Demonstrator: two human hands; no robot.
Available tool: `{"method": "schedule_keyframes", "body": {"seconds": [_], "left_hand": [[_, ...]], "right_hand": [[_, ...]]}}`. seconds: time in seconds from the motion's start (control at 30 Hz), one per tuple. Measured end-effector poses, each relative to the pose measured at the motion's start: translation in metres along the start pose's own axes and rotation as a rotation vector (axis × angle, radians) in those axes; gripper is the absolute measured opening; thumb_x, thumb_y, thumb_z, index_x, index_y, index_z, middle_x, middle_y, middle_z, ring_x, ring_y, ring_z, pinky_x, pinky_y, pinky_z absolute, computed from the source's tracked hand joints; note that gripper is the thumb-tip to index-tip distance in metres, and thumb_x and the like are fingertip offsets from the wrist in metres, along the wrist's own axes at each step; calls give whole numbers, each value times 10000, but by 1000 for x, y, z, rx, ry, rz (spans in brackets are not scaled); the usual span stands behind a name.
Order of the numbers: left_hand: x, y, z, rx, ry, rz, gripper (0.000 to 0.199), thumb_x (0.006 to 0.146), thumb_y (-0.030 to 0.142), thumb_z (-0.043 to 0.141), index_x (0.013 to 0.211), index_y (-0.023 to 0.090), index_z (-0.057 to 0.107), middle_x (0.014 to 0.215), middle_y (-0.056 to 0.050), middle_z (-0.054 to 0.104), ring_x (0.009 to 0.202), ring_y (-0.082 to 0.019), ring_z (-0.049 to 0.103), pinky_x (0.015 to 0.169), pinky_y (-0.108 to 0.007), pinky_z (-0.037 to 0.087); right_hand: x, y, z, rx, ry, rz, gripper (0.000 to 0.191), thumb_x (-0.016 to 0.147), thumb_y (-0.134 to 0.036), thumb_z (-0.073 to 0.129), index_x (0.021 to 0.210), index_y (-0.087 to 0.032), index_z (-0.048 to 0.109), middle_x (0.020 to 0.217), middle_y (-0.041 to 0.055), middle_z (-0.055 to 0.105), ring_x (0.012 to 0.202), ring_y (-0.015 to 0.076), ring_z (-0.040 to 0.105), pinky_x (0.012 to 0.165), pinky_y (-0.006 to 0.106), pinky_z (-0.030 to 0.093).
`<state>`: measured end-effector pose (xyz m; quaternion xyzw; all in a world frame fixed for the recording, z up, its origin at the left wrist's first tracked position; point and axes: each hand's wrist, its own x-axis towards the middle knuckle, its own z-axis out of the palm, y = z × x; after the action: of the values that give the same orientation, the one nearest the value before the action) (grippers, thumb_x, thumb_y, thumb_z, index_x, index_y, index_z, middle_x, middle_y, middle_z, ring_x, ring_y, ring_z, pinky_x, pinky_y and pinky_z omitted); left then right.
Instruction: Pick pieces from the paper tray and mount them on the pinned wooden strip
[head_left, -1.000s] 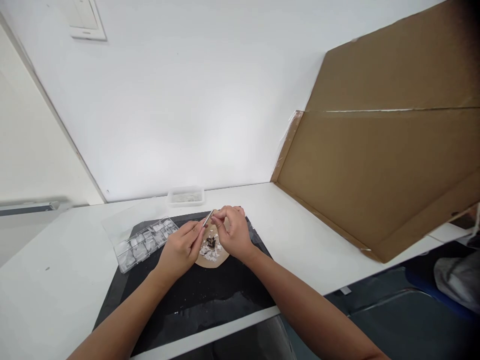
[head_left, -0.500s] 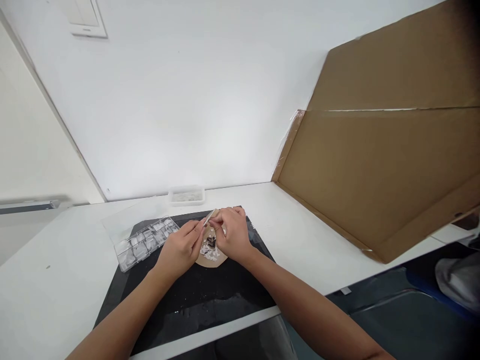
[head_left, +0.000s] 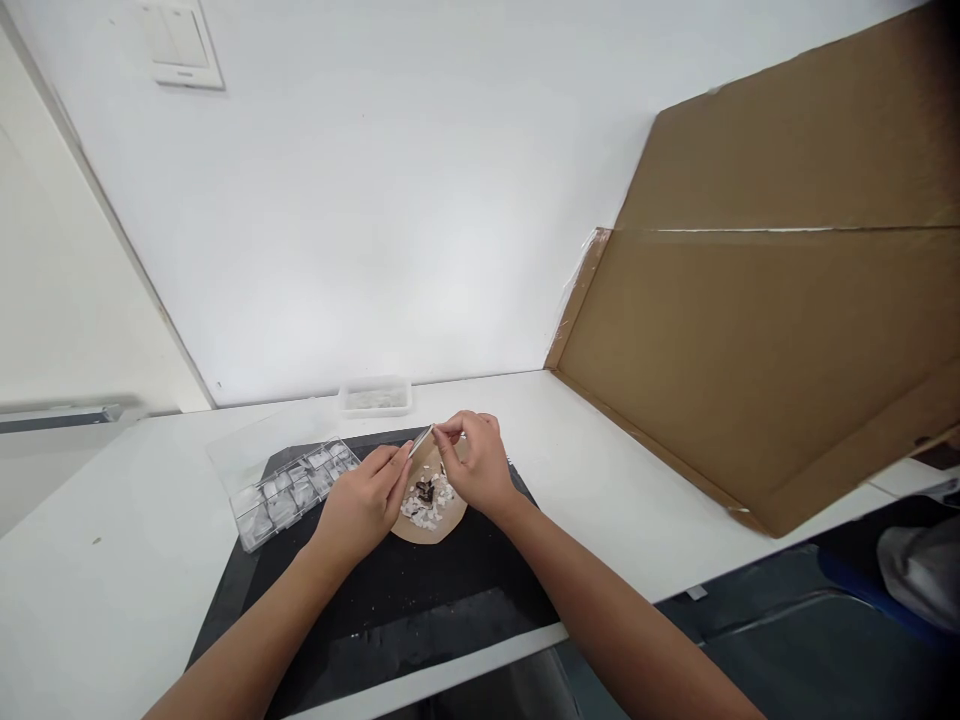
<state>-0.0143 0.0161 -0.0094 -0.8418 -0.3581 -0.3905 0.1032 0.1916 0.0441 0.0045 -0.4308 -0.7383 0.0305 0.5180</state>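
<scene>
Between the fingers of my left hand [head_left: 367, 495] is a thin, light-coloured strip [head_left: 421, 438], slanting up to the right. The fingertips of my right hand [head_left: 476, 460] are pinched together at the strip's upper end; whether they hold something small is hidden. Below and between both hands lies a round tan sheet [head_left: 416, 533] on a black mat [head_left: 420, 590]. White flakes [head_left: 429, 515] and a few dark brown bits [head_left: 425, 491] are scattered on the sheet.
A clear compartment box [head_left: 289, 490] with white packets stands left of my hands, its lid raised behind. A small translucent tray [head_left: 375, 398] sits by the wall. An opened cardboard box [head_left: 750, 340] leans at the right.
My right hand has moved slightly right and away from the sheet, so more of the flakes and dark bits show. My left hand keeps its hold on the strip.
</scene>
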Motion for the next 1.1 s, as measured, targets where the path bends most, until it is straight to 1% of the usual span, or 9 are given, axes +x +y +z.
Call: {"method": "schedule_keyframes", "body": {"seconds": [0.13, 0.2, 0.3, 0.4, 0.5, 0.73, 0.87, 0.97, 1.1], "left_hand": [[-1, -2, 3, 0, -6, -2, 336, 1068, 180, 478, 1381, 176, 600, 1112, -119, 732, 927, -204, 750, 786, -302, 634], [-2, -4, 4, 0, 2, -6, 348, 1069, 182, 473, 1395, 177, 592, 1117, -125, 731, 942, -212, 751, 795, -312, 640], [-3, -6, 5, -1, 12, -15, 364, 1070, 186, 467, 1414, 192, 585, 1138, -129, 730, 977, -222, 752, 839, -331, 645], [-4, -6, 6, -7, 6, -16, 368, 1068, 185, 468, 1416, 200, 585, 1140, -125, 732, 975, -220, 754, 826, -318, 646], [-5, -5, 6, -17, -3, -16, 362, 1068, 191, 474, 1412, 200, 588, 1137, -121, 734, 967, -214, 754, 800, -301, 642], [-5, -5, 8, -33, -11, -19, 352, 1068, 186, 475, 1396, 191, 600, 1140, -122, 731, 961, -207, 747, 817, -304, 632], [-6, -8, 9, -38, -2, -24, 359, 1064, 184, 480, 1402, 194, 602, 1147, -123, 735, 980, -217, 744, 837, -322, 633], [-6, -10, 10, -48, 2, -25, 360, 1062, 181, 486, 1401, 192, 606, 1146, -121, 737, 997, -220, 742, 863, -331, 630], [-5, -11, 10, -65, 10, -42, 350, 1068, 185, 482, 1392, 185, 614, 1148, -122, 738, 1011, -218, 739, 882, -334, 620]], "right_hand": [[9, 28, -8, -7, 102, 136, 148, 992, -372, 591, 974, -225, 593, 886, 39, 721, 794, 216, 677, 936, 452, 471], [13, 45, -14, -9, 132, 192, 183, 984, -397, 577, 1003, -216, 594, 902, 55, 720, 789, 221, 673, 836, 417, 512], [17, 67, -21, -20, 163, 260, 251, 968, -397, 559, 1098, -189, 615, 930, 76, 718, 796, 233, 665, 738, 393, 525], [19, 79, -25, -19, 134, 259, 241, 952, -365, 560, 1054, -184, 681, 1014, 104, 725, 817, 231, 656, 779, 409, 538], [19, 82, -27, -6, 78, 232, 232, 952, -332, 568, 1035, -197, 738, 1045, 98, 729, 825, 222, 661, 842, 424, 542], [19, 81, -25, 56, -5, 226, 231, 904, -270, 629, 1070, -212, 778, 1015, 71, 758, 869, 215, 704, 847, 399, 568], [19, 75, -24, 122, -36, 240, 227, 931, -312, 631, 1071, -223, 785, 1040, 69, 785, 863, 212, 721, 835, 390, 579], [18, 70, -24, 186, -72, 268, 224, 961, -336, 621, 1069, -230, 786, 973, 50, 806, 810, 204, 742, 811, 375, 581], [17, 66, -24, 281, -120, 297, 253, 1002, -344, 575, 1141, -238, 759, 995, 37, 812, 797, 186, 756, 782, 340, 577]]}}
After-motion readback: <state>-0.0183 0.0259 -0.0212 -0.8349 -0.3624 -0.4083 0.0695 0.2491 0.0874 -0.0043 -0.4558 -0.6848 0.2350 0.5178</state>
